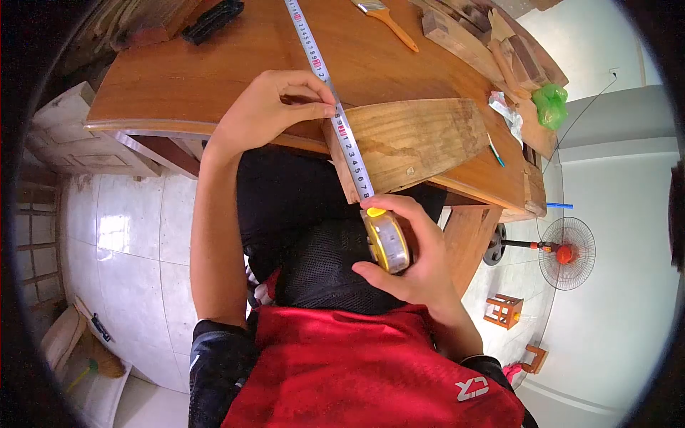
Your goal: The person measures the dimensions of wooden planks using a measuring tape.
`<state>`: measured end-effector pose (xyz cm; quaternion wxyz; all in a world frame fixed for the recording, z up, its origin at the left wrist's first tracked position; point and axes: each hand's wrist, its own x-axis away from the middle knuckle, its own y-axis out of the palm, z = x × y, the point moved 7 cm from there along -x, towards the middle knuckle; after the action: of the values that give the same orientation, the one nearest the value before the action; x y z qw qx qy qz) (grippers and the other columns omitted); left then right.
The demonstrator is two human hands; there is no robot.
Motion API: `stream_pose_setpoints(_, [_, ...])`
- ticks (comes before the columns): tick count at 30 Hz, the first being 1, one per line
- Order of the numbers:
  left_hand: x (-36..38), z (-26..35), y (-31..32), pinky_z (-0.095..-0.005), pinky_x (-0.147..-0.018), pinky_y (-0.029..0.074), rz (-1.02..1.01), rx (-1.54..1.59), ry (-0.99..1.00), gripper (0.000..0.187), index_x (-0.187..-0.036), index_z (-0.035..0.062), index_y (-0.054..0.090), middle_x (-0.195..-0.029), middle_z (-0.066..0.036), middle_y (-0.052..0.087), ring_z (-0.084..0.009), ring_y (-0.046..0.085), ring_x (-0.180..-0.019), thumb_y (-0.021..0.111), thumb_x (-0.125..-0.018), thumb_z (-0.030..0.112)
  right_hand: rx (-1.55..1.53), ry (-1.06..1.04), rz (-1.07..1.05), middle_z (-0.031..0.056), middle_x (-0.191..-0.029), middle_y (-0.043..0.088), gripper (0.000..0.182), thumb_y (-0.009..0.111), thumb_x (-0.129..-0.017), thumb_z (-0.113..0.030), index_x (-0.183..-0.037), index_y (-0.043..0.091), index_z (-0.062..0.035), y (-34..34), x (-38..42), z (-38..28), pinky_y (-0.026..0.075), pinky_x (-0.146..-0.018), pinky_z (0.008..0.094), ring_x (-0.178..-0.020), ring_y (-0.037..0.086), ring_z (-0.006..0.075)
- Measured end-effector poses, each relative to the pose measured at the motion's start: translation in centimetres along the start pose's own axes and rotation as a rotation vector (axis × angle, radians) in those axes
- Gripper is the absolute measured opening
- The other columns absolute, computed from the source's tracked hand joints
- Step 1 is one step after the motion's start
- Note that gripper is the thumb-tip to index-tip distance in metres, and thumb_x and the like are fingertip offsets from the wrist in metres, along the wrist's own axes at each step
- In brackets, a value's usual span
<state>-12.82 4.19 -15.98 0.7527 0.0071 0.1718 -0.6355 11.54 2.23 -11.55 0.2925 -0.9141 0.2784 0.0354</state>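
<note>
A yellow and clear tape measure [386, 241] is in my right hand [417, 250], its case between thumb and fingers below the near edge of a wooden block. The extended blade [347, 146] runs up and slightly left across the block's left end and on over the table. My left hand [275, 107] pinches the blade's edge between thumb and forefinger near the block's upper left corner. The wooden block [421, 139] lies on the brown table [193, 85], its right side narrower and its near left edge overhanging my lap.
A paintbrush [389, 25] and a black object [212, 21] lie toward the far side. Wood pieces [464, 46], a green plastic bag [550, 107] and a pen [496, 153] are at the right. A fan [566, 254] stands on the floor.
</note>
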Motion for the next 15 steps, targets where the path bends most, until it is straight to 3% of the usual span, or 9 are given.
stream_pose_setpoints(3, [-0.1, 0.0, 0.0, -0.0262, -0.084, 0.05, -0.009, 0.004, -0.004, 0.014, -0.097, 0.0018, 0.068, -0.093, -0.003, 0.072, -0.0101, 0.065, -0.091, 0.072, -0.09, 0.013, 0.142, -0.037, -0.011, 0.0171, -0.12, 0.062, 0.071, 0.09, -0.07, -0.018, -0.13, 0.055, -0.0046, 0.3, -0.5, -1.4, 0.053, -0.091, 0.036, -0.106, 0.066, 0.0294])
stream_pose_setpoints(9, [-0.2, -0.3, 0.0, -0.0265, -0.084, 0.05, -0.022, 0.029, -0.015, 0.014, -0.097, 0.0019, 0.067, -0.092, -0.003, 0.071, -0.0104, 0.065, -0.091, 0.072, -0.09, 0.013, 0.225, -0.047, 0.008, 0.0171, -0.118, 0.062, 0.07, 0.091, -0.068, -0.02, -0.127, 0.057, -0.0022, 0.9, -0.7, -2.2, 0.051, -0.092, 0.0367, -0.107, 0.064, 0.0303])
stream_pose_setpoints(15, [-0.2, -0.2, 0.0, -0.0261, -0.083, 0.05, -0.018, 0.019, -0.009, 0.014, -0.097, 0.0019, 0.067, -0.093, -0.003, 0.071, -0.0098, 0.065, -0.091, 0.072, -0.09, 0.013, 0.312, -0.093, -0.003, 0.0184, -0.118, 0.062, 0.067, 0.088, -0.072, -0.023, -0.127, 0.056, -0.0037, 1.3, -0.9, -2.6, 0.057, -0.085, 0.0394, -0.101, 0.068, 0.0348])
